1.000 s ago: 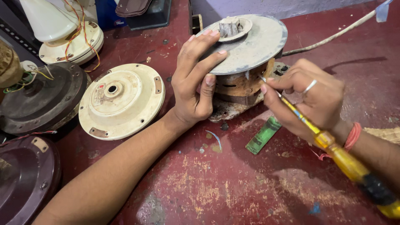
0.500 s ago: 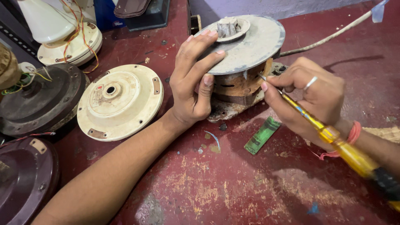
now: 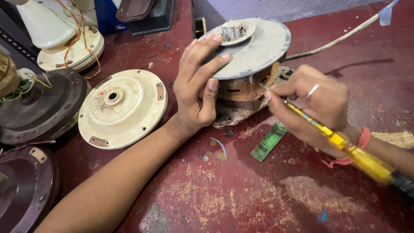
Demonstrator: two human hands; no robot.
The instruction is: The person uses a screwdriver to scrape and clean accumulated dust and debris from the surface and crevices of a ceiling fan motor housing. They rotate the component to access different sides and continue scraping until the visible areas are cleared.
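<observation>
— Worn dark-red bench (image 3: 241, 194) fills the view, paint scuffed down to yellow in patches. What have I got under my hands?

— A fan motor (image 3: 248, 64), tilted, sitting right of centre near the far edge of the bench. Grey dusty top cover, rusty-brown core showing underneath on the near side.

— And my left hand (image 3: 198, 86)?

— Spread over the motor's left rim: fingers lie on top of the grey cover, thumb presses against the side below it. It grips the motor, not closed into a fist.

— Right hand (image 3: 315, 108)?

— Pinched around a screwdriver (image 3: 345, 144) with a clear yellow handle. Fingers close on the shaft near the tip, handle running back toward my wrist. The tip sits at the edge of the rusty core, just under the cover's rim. I see a ring on one finger and a red band at the wrist.

— Anything near?

— A small green circuit strip (image 3: 269, 141) lies flat on the bench just below the right hand. Left of my forearm rests a cream fan cover (image 3: 123, 108), round, hole in the middle. Further left, a dark motor housing (image 3: 41, 110) with loose wires, and a maroon cover (image 3: 23, 190) at the corner. A pale cable (image 3: 336, 39) trails away behind the motor.
</observation>
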